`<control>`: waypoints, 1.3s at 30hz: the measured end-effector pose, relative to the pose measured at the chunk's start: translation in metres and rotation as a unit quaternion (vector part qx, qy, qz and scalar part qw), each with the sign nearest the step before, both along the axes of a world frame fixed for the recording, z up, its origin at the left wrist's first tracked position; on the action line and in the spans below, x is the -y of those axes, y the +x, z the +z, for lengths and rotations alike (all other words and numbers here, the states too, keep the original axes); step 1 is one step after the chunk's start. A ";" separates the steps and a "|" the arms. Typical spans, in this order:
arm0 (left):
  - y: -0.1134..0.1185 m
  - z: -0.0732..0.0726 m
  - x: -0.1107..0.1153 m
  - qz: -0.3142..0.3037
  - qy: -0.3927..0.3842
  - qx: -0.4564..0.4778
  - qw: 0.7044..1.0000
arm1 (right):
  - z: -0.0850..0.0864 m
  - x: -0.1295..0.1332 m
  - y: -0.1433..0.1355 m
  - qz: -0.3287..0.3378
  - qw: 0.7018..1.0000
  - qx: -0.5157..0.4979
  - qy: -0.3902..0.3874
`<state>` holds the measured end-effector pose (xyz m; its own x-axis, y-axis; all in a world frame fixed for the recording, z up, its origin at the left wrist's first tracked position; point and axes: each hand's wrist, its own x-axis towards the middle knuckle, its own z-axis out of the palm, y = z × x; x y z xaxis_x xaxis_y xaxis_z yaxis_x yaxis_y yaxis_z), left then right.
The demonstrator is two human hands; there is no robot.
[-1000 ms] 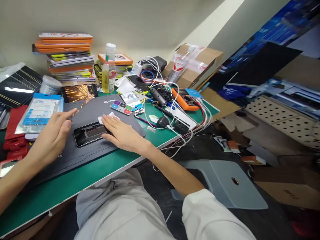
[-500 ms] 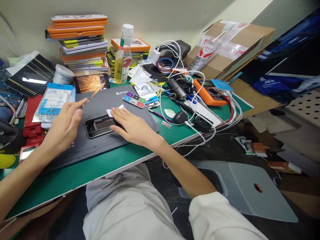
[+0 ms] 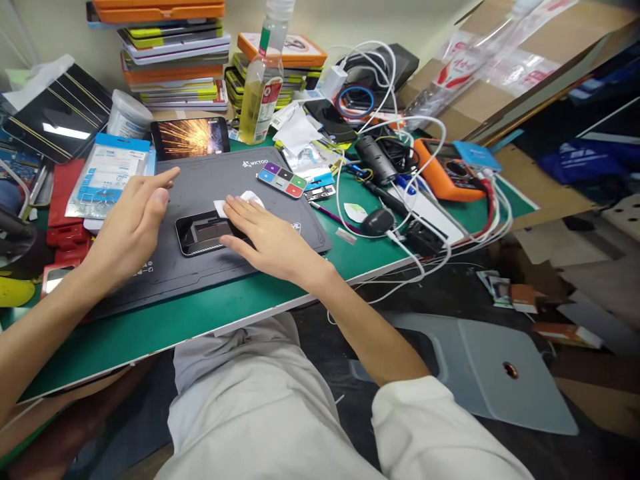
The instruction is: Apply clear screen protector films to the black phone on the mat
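A black smartphone [image 3: 193, 237] lies flat on the dark grey work mat [image 3: 200, 183], its screen side reflecting. My right hand [image 3: 263, 240] rests across its right part, fingers close together and pressed onto a white wipe [image 3: 253, 197]. Edges of the wipe stick out on both sides of those fingers; the rest is hidden. The thumb reaches over the glass. Left of the phone, my left hand [image 3: 133, 223] hovers over the mat with index finger stretched and thumb apart, holding nothing.
Beyond the mat stand a second phone [image 3: 193, 139] with a lit picture, a bottle of yellow liquid [image 3: 260, 100] and stacked cases [image 3: 175, 67]. A colourful button card [image 3: 281, 180] lies on the mat. Cables and an orange multimeter [image 3: 450, 177] crowd the right.
The camera view has tilted down and shifted, so the table items appear higher. Both hands keep nearly the same pose, with the right still on the wipe over the phone.
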<state>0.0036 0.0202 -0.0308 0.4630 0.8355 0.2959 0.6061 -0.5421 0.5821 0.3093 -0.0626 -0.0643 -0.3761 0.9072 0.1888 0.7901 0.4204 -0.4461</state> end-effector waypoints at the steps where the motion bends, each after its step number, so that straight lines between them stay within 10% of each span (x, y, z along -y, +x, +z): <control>1: 0.001 0.001 0.000 -0.002 0.002 0.000 1.000 | 0.000 -0.002 -0.003 -0.003 1.000 0.007 0.001; 8: 0.000 0.000 -0.001 0.001 -0.005 0.012 1.000 | -0.007 0.063 -0.002 0.015 0.999 0.025 0.035; 16: 0.002 0.004 0.003 0.004 -0.003 0.020 1.000 | 0.007 -0.003 -0.019 0.000 0.999 0.037 0.008; 24: 0.001 0.001 0.004 -0.002 -0.007 0.022 1.000 | -0.003 0.062 -0.014 0.042 0.999 0.015 0.031; 33: 0.004 0.007 0.005 -0.001 0.000 0.028 1.000 | 0.011 -0.004 -0.041 0.037 0.998 0.051 0.000; 39: 0.002 0.002 0.003 0.002 -0.009 0.030 1.000 | -0.003 0.058 -0.040 0.073 0.996 0.031 0.039</control>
